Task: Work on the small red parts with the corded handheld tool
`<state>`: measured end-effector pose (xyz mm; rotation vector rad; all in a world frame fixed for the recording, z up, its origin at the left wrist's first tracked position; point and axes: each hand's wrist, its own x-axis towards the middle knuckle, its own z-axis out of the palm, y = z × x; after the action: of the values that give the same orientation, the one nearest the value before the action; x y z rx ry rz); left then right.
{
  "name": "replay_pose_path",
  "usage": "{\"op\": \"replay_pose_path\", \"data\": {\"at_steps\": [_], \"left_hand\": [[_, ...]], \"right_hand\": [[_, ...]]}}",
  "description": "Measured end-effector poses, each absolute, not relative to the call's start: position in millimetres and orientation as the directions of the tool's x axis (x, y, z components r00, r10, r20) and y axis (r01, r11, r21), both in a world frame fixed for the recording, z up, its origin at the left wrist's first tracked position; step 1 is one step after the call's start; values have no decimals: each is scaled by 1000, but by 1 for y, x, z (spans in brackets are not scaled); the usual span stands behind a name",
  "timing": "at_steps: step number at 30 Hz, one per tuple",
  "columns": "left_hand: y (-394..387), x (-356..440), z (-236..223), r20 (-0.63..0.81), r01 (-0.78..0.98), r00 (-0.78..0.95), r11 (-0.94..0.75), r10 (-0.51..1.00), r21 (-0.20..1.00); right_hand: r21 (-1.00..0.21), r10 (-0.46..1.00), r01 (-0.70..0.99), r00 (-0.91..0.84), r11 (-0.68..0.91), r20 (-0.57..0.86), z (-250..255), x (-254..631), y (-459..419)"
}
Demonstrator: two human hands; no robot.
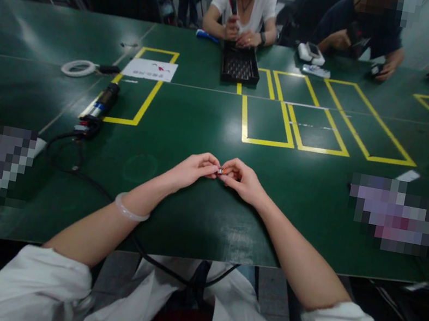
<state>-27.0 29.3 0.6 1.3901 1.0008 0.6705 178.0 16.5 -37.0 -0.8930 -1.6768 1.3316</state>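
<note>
My left hand (199,170) and my right hand (241,177) meet above the green table (173,206), fingertips nearly touching. Between them is a small orange and silver piece (221,171), too small to name. Both hands pinch it, the left at its pale end and the right at its orange side. Fingers cover most of the piece. A translucent bracelet (131,210) circles my left wrist.
Yellow tape outlines (266,142) mark the table ahead. A black tray (239,79) stands before a person in white. Left lie an electric screwdriver (102,103), its black cable (99,187), a printed sheet (150,69) and a white coil (78,68).
</note>
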Motion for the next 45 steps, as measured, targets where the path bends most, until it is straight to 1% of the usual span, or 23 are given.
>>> {"op": "replay_pose_path", "data": {"at_steps": [4,7,10,14,16,20,24,28,31,33,36,40,45], "left_hand": [[29,-29,-4,-209,119,462,173,862,978],[28,-29,-5,-214,137,485,168,848,976],[27,-29,-6,-166,162,479,99,862,982],[25,-32,-4,-57,221,458,-51,887,974],[23,-34,-3,-2,254,457,-128,889,959],[20,-34,-3,60,278,484,-218,873,936],[20,-33,-4,74,267,485,-228,871,936],[20,-31,-5,33,265,460,-173,887,949],[20,-30,-5,-2,272,469,-143,883,952],[20,-30,-5,9,277,477,-160,879,947],[19,-30,-3,47,296,470,-207,882,932],[19,-30,-3,84,303,452,-242,888,922],[18,-30,-4,84,299,450,-238,889,924]], "right_hand": [[-973,892,62,-417,221,176,-35,179,16],[-962,889,94,-413,257,197,-35,179,16],[-963,891,95,-412,251,191,-37,178,16],[-992,900,4,-420,128,114,-34,175,16],[-997,903,-16,-424,69,69,-31,174,16],[-999,909,-8,-415,43,42,-28,174,16],[-997,908,-2,-414,77,70,-29,175,16],[-988,902,16,-412,152,132,-31,176,17],[-968,893,89,-414,233,177,-31,177,16],[-953,889,132,-414,272,196,-31,178,16],[-950,896,131,-391,282,212,-32,178,15],[-952,898,141,-392,271,198,-32,178,15],[-932,890,184,-401,312,218,-30,178,14]]}}
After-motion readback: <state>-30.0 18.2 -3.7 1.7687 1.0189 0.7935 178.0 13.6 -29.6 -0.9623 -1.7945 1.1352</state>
